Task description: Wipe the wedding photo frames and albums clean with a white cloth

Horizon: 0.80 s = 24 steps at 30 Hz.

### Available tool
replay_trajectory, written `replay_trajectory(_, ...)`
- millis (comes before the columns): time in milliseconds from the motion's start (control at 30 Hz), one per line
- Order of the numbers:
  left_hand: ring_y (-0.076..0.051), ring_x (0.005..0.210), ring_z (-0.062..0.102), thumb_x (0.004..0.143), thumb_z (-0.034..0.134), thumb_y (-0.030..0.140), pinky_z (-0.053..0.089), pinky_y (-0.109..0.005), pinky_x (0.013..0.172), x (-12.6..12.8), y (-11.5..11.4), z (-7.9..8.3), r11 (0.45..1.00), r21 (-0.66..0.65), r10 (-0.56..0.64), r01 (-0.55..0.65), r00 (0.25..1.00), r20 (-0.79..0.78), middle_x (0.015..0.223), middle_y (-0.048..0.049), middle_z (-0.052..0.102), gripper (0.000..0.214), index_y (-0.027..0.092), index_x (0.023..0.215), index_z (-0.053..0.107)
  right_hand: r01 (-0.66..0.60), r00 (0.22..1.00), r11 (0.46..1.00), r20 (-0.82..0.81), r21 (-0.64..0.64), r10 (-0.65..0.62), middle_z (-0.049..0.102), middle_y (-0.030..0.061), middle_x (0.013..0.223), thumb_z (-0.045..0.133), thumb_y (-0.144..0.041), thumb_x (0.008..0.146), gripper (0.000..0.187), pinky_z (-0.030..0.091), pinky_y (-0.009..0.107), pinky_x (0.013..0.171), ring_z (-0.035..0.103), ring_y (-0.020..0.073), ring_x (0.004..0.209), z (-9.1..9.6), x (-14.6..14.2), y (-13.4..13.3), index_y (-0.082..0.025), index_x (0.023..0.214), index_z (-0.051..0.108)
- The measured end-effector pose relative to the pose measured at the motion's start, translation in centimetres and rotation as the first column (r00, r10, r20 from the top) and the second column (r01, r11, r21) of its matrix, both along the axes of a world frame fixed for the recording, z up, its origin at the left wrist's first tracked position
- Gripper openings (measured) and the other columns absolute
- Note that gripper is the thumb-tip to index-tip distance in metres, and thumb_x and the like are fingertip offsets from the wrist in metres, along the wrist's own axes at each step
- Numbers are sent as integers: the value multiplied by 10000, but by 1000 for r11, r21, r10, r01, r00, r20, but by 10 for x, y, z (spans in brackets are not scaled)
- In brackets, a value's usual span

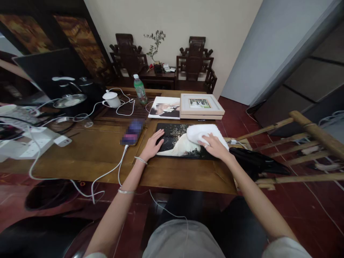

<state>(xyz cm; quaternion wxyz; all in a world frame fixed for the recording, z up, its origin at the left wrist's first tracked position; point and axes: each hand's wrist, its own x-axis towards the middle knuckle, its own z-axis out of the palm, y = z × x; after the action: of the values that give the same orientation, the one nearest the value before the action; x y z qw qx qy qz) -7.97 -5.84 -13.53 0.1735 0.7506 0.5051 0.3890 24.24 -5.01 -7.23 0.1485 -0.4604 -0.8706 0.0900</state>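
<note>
A dark photo print or panel (172, 139) with a flowing white dress on it lies flat on the wooden table. My left hand (153, 145) rests at its left edge, fingers stretched out and holding nothing. Over the panel's right part lies a fluffy white cloth (204, 130). My right hand (213, 146) grips this cloth from above and presses it to the surface; its fingers are partly bent. The panel's right end is hidden beneath the cloth and my right hand.
Behind the panel are a white photo album (164, 107) and stacked picture frames (201, 105). A charging phone (133, 132) lies left. A bottle (140, 89), lidded cup (111, 99), pot (71, 102), power strip (34, 145) and cables fill the left. A bamboo rack (309, 129) stands right.
</note>
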Motion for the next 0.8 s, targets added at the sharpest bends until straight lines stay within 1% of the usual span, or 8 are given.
replay_trajectory(167, -238, 1351, 404, 934, 433, 406, 289, -449, 1143, -1, 1, -2, 1000, 7, 0, 0, 1000, 2, 1400, -132, 505, 454, 141, 1281, 559, 2, 998, 999, -63, 41, 0, 679, 121, 1071, 388, -320, 937, 300, 410, 382, 889, 585, 290, 994, 4, -10, 62, -174, 985, 646)
replay_trajectory(233, -239, 1351, 405, 933, 436, 407, 290, -453, 1142, -1, 1, -2, 1000, 10, 4, -4, 1000, 1, 1399, -130, 507, 451, 146, 1279, 561, 1, 997, 999, -71, 54, 3, 683, 122, 1050, 381, -315, 942, 300, 413, 368, 878, 591, 280, 970, 5, -13, 71, -171, 974, 643)
replay_trajectory(300, -238, 1354, 401, 934, 434, 404, 287, -450, 1144, -1, 2, -3, 1000, 9, 5, -5, 1000, -2, 1401, -131, 504, 452, 142, 1282, 558, 9, 998, 998, -69, 69, -5, 679, 131, 1041, 389, -290, 936, 285, 395, 403, 916, 584, 288, 981, 2, -14, 69, -167, 983, 641)
replay_trajectory(433, -235, 1357, 396, 935, 429, 400, 282, -440, 1147, 0, 2, -4, 1000, 11, 2, -2, 1000, 3, 1401, -142, 501, 462, 125, 1286, 553, -14, 999, 996, -46, 89, 18, 666, 143, 1024, 425, -248, 912, 253, 286, 526, 1043, 572, 297, 1012, -8, -7, 33, -160, 997, 646)
replay_trajectory(567, -237, 1351, 405, 935, 431, 400, 290, -460, 1141, 0, 2, -3, 1000, 19, 3, -3, 1000, 11, 1399, -125, 507, 441, 156, 1279, 560, -136, 987, 987, -69, 89, 143, 591, 170, 1233, 457, -193, 881, 209, 214, 599, 1096, 520, 304, 1163, -17, 5, -32, -174, 974, 643)
replay_trajectory(667, -241, 1348, 408, 934, 435, 400, 293, -458, 1140, 1, 1, -2, 1000, 13, 7, -7, 1000, 8, 1398, -125, 509, 439, 156, 1276, 564, -205, 976, 978, -71, 50, 208, 541, 194, 1305, 462, -129, 846, 204, 192, 648, 1091, 469, 312, 1238, -14, 8, -76, -168, 934, 641)
replay_trajectory(733, -244, 1350, 406, 933, 438, 398, 290, -459, 1140, 1, 1, -2, 1000, 8, 9, -9, 1000, 3, 1399, -127, 507, 441, 156, 1279, 563, -237, 970, 971, -48, 15, 238, 561, 189, 1276, 457, -114, 844, 225, 204, 654, 1083, 473, 308, 1231, -8, 6, -90, -169, 960, 642)
replay_trajectory(800, -246, 1353, 401, 933, 439, 396, 283, -461, 1141, 1, 0, -1, 1000, 2, 11, -11, 1000, -1, 1404, -130, 501, 442, 154, 1283, 560, -250, 968, 968, -19, -21, 250, 612, 163, 1184, 455, -138, 868, 232, 239, 622, 1081, 512, 291, 1170, 0, 0, -87, -177, 998, 643)
